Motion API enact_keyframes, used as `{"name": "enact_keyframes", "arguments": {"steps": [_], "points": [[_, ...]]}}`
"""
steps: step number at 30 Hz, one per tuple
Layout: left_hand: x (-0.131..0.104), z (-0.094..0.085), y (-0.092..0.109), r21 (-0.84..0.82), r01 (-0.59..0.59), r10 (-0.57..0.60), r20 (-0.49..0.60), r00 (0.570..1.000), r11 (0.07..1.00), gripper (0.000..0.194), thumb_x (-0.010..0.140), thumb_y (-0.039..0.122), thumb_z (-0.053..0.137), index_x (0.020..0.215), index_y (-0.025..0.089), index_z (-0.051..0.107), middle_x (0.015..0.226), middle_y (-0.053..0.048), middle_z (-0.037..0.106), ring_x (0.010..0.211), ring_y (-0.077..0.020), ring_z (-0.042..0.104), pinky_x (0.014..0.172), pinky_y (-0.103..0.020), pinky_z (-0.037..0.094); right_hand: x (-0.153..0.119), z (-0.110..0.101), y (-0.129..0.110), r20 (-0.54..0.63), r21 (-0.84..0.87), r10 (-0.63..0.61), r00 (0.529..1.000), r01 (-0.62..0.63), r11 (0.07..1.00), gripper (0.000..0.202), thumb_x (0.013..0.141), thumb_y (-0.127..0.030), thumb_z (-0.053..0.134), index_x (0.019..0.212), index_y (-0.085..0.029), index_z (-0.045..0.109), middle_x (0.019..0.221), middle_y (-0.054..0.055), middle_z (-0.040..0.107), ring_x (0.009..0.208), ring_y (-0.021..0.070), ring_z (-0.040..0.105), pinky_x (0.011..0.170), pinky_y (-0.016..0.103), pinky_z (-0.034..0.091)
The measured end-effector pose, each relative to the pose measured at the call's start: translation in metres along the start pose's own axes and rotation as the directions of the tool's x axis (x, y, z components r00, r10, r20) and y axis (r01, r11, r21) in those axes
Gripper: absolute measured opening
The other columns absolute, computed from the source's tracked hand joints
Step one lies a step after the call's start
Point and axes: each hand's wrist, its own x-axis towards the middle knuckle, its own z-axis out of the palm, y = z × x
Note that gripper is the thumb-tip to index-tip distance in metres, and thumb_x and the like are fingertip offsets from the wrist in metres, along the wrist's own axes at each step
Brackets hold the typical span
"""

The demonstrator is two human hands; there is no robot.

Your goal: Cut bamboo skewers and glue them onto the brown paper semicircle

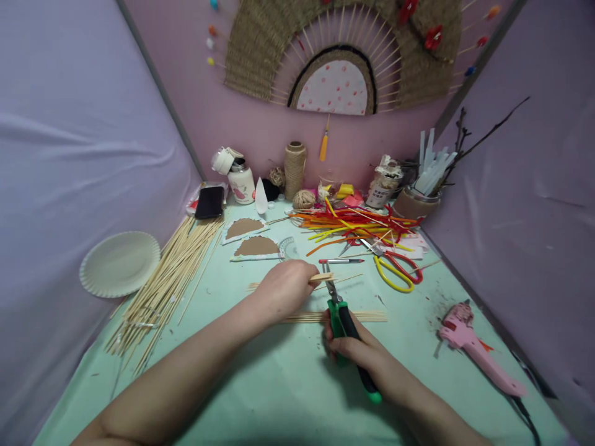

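Observation:
My left hand (289, 286) is closed around a small bundle of thin bamboo sticks (321, 277), whose ends poke out to the right. My right hand (356, 347) grips a pair of long-nose pliers (349, 328) with green and black handles. The pliers' jaws point away from me and meet the stick ends; whether they are clamped on them I cannot tell. Below the left hand, a row of bamboo sticks (367, 316) lies flat on the table, partly hidden by both hands. A red and white pen (341, 261) lies just beyond the pliers' tips.
Loose bamboo sticks (171, 272) and a white plate (119, 265) lie on the left. Scissors (395, 272) and colourful pipe cleaners (344, 220) are behind the hands. A pink glue gun (481, 353) with a cord lies right. Two cardboard half-circles (256, 246) sit near the middle.

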Motion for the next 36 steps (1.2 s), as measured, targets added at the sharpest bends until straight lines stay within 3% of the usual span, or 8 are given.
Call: {"name": "enact_keyframes", "arguments": {"steps": [7, 12, 20, 24, 30, 36], "points": [[-0.003, 0.003, 0.002, 0.292, -0.050, 0.026, 0.088, 0.996, 0.955, 0.023, 0.080, 0.007, 0.045, 0.088, 0.018, 0.064, 0.085, -0.011, 0.069, 0.083, -0.0273, 0.067, 0.064, -0.031, 0.047, 0.007, 0.008, 0.014, 0.029, 0.373, 0.122, 0.992, -0.124, 0.920, 0.027, 0.073, -0.026, 0.059, 0.098, -0.020, 0.050, 0.075, -0.002, 0.048, 0.064, 0.0129, 0.045, 0.058, 0.028, 0.039], [-0.004, 0.002, 0.000, 0.331, -0.035, 0.004, 0.095, 0.995, 0.943, 0.024, 0.084, 0.009, 0.042, 0.095, 0.017, 0.062, 0.089, -0.012, 0.069, 0.087, -0.0275, 0.066, 0.066, -0.032, 0.049, 0.016, 0.006, 0.008, -0.075, 0.531, 0.310, 0.948, -0.225, 0.817, 0.029, 0.064, -0.023, 0.065, 0.087, -0.021, 0.048, 0.065, -0.007, 0.035, 0.051, 0.0063, 0.026, 0.043, 0.020, 0.017], [-0.002, -0.009, -0.011, 0.283, 0.104, -0.120, 0.042, 0.992, 0.954, 0.025, 0.086, 0.012, 0.038, 0.100, 0.019, 0.057, 0.087, -0.011, 0.069, 0.080, -0.0263, 0.066, 0.063, -0.031, 0.045, 0.011, -0.002, -0.001, 0.048, 0.696, 0.121, 0.991, -0.120, 0.708, 0.033, 0.064, -0.025, 0.070, 0.093, -0.018, 0.059, 0.075, -0.002, 0.044, 0.058, 0.0083, 0.033, 0.052, 0.024, 0.029], [0.000, -0.008, -0.019, 0.261, 0.162, -0.173, 0.020, 0.985, 0.952, 0.026, 0.087, 0.016, 0.038, 0.105, 0.020, 0.057, 0.088, -0.011, 0.068, 0.080, -0.0260, 0.066, 0.064, -0.031, 0.045, 0.008, -0.004, -0.007, 0.020, 0.754, 0.049, 0.999, -0.048, 0.656, 0.035, 0.063, -0.028, 0.071, 0.096, -0.020, 0.061, 0.077, -0.001, 0.042, 0.059, 0.0101, 0.032, 0.054, 0.026, 0.031], [0.006, 0.012, -0.032, 0.198, 0.094, -0.106, 0.053, 0.993, 0.976, 0.023, 0.089, 0.035, 0.048, 0.090, 0.018, 0.063, 0.092, -0.013, 0.069, 0.089, -0.0282, 0.066, 0.068, -0.031, 0.045, 0.002, -0.008, -0.018, -0.129, 0.733, -0.057, 0.990, 0.134, 0.667, 0.035, 0.062, -0.036, 0.064, 0.095, -0.025, 0.060, 0.079, 0.000, 0.039, 0.060, 0.0126, 0.029, 0.053, 0.028, 0.029], [0.012, 0.037, -0.026, 0.142, -0.018, 0.003, 0.099, 0.995, 0.990, 0.017, 0.085, 0.024, 0.051, 0.084, 0.017, 0.067, 0.093, -0.012, 0.069, 0.090, -0.0252, 0.065, 0.073, -0.031, 0.046, -0.003, -0.011, -0.025, -0.229, 0.691, -0.070, 0.971, 0.213, 0.691, 0.033, 0.061, -0.037, 0.062, 0.092, -0.026, 0.061, 0.080, 0.001, 0.036, 0.060, 0.0145, 0.029, 0.052, 0.030, 0.028]]}}
